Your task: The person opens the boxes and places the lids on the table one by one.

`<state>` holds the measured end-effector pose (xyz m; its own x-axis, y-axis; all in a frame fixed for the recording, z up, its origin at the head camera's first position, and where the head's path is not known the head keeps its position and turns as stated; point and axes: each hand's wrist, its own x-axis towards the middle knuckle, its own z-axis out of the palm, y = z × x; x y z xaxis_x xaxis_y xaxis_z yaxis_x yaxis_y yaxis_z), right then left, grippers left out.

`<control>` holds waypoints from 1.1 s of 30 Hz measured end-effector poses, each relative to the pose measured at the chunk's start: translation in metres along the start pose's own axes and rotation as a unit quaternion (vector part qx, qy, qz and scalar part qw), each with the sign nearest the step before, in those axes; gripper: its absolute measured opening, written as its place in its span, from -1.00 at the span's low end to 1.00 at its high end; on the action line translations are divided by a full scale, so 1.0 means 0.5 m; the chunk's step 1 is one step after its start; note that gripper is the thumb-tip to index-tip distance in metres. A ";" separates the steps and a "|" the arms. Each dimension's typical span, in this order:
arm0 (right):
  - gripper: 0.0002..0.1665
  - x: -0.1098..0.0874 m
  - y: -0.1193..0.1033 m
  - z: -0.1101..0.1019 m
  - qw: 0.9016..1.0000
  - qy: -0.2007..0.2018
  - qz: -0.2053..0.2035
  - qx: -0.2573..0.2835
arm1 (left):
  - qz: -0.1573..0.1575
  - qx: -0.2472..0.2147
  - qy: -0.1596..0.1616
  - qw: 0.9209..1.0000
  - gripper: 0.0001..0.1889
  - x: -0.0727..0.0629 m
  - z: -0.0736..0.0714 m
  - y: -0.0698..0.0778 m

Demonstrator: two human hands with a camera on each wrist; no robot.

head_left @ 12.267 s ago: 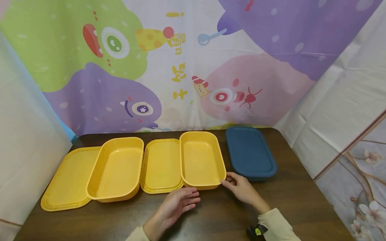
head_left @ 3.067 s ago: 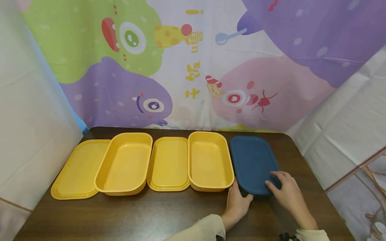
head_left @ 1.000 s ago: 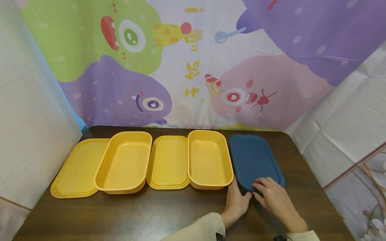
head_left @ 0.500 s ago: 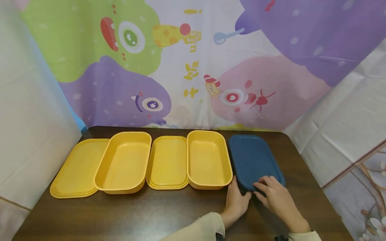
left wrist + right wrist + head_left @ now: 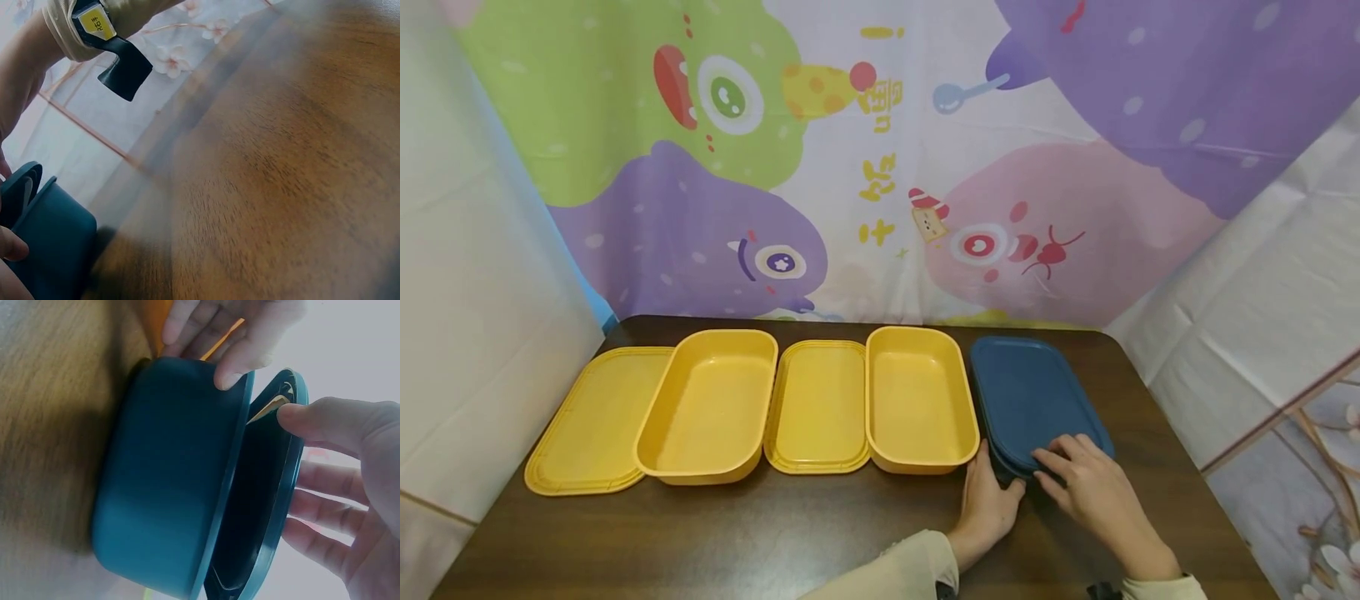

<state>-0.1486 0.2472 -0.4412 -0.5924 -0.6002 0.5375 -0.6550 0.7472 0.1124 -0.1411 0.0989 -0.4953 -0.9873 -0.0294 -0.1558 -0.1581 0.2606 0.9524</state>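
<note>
The blue lunch box (image 5: 169, 469) stands at the right of the row, its blue lid (image 5: 1030, 400) tipped up along the near edge. A dark gap shows between rim and lid in the right wrist view. My right hand (image 5: 1093, 496) pinches the lid's near edge, thumb at its underside and fingers over the top. With my left hand (image 5: 988, 504) I grip the box's near left corner, thumb on the front wall, other fingers along the side by the yellow box. Something pale shows inside under the lid; its kind is unclear.
Left of the blue box stand an open yellow box (image 5: 921, 400), a flat yellow lid (image 5: 820, 408), a larger yellow box (image 5: 715, 408) and another yellow lid (image 5: 595, 425). They sit on a dark wooden table (image 5: 700, 542) before a cartoon-printed curtain (image 5: 880, 283).
Both hands have gone from the right yellow box to the blue one, which now stands closer to it. In the last half second the lid's near edge has risen off the box.
</note>
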 end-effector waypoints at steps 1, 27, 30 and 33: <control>-0.41 0.000 0.002 0.001 1.000 0.005 -0.003 0.001 | 0.000 0.000 -0.001 1.000 -0.23 0.000 0.000 0.000; -0.30 0.011 0.003 -0.027 0.997 0.078 0.024 -0.011 | 0.008 -0.004 -0.001 1.000 -0.24 0.002 -0.003 -0.003; -0.33 0.012 0.006 -0.028 0.996 0.088 0.024 -0.014 | 0.006 -0.008 -0.005 1.000 -0.24 0.003 -0.004 -0.003; -0.37 0.012 0.009 -0.030 0.994 0.100 0.026 -0.020 | 0.006 -0.010 -0.008 1.000 -0.24 0.004 -0.005 -0.003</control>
<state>-0.1482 0.2509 -0.4250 -0.5171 -0.4953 0.6981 -0.6044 0.7888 0.1119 -0.1428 0.0959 -0.4964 -0.9888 -0.0102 -0.1487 -0.1468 0.2420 0.9591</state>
